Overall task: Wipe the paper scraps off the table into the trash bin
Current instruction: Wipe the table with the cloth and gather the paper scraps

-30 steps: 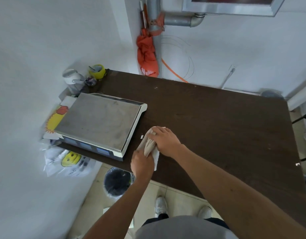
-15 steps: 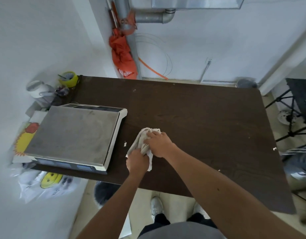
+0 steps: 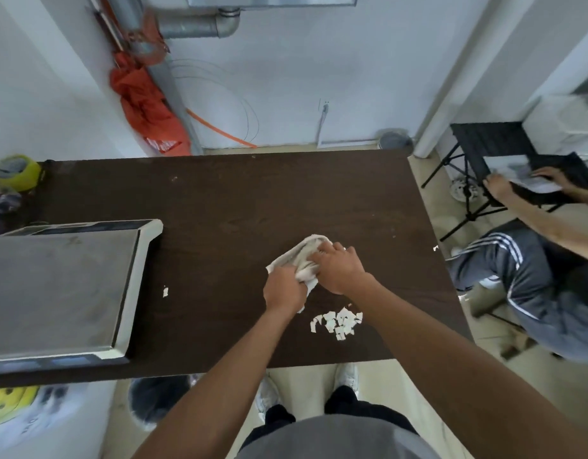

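Both hands hold a crumpled white cloth [image 3: 304, 256] on the dark brown table [image 3: 226, 207]. My left hand [image 3: 283, 289] grips its near end and my right hand [image 3: 340, 268] presses on its right side. A small heap of white paper scraps [image 3: 337, 321] lies just below my right wrist, near the table's front edge. One single paper scrap [image 3: 165, 291] lies to the left, beside the scale. A dark round trash bin [image 3: 157, 395] stands on the floor under the table's front edge, left of my feet.
A large platform scale [image 3: 59, 286] fills the table's left side. A yellow cup [image 3: 16, 172] sits at the far left corner. A seated person [image 3: 531, 279] and a black folding chair [image 3: 494, 150] are right of the table. An orange bag [image 3: 147, 111] hangs on the wall pipe.
The view has swung right, so the scale now sits further left. Both hands and the cloth have moved right along the table. The heap of scraps and the seated person have come into view.
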The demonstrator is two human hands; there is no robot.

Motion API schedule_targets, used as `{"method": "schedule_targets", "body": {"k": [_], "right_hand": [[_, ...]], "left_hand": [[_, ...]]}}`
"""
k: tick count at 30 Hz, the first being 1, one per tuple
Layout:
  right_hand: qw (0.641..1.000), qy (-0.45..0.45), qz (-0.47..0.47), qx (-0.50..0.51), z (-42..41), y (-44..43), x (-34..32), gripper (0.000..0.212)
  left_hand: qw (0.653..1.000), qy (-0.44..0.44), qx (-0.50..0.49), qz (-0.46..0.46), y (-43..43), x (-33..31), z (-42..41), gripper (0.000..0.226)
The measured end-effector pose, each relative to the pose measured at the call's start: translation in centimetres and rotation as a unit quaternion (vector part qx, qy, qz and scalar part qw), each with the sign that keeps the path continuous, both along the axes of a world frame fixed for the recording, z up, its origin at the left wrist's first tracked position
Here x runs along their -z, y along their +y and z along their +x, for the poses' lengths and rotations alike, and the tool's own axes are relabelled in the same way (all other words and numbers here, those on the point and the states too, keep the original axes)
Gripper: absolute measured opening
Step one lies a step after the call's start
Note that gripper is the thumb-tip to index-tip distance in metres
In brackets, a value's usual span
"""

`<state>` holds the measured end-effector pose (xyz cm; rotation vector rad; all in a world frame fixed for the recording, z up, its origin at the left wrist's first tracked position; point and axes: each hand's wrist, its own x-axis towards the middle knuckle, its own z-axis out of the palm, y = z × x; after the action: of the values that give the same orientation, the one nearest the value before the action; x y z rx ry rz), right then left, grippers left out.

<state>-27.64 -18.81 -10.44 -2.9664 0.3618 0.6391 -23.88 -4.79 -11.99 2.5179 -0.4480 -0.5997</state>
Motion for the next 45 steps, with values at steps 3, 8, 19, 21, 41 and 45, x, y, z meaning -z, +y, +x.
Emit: {"method": "schedule_targets", "body": {"k": [3,8,19,21,41,45], "right_hand": [[0.997,-0.041,0.03,0.05,-3.6,-1.3,0.8,0.048],[0.992,-0.112,-0.018,0.059,-6.9,-2.8,1.5,0.041],[0.979,-0.17,-0.093,0.069,-7.3,-11.4,0.0,0.035],[0.986,-0.143,-0.039,0.074,-7.8,-11.4,1.0,0.039],[0.958,-0.213,0.0,0.193,-16.0,-3.5,4.0,0.029],[0.941,-0.201,-0.048,0.268,-19.3,-6.1,2.9,0.034]], "left_hand": [[0.992,-0.079,0.091,0.029,-0.7,0.7,-1.6,0.031],[0.959,-0.158,0.234,0.04,-1.7,0.0,-1.2,0.044],[0.929,-0.206,0.307,0.013,-11.1,-2.6,0.4,0.05],[0.919,-0.184,0.346,0.04,-11.4,-2.1,0.4,0.051],[0.824,-0.17,0.54,0.016,-9.8,-2.2,-1.2,0.047],[0.811,-0.198,0.55,-0.04,-13.0,-2.2,-4.1,0.048]]}}
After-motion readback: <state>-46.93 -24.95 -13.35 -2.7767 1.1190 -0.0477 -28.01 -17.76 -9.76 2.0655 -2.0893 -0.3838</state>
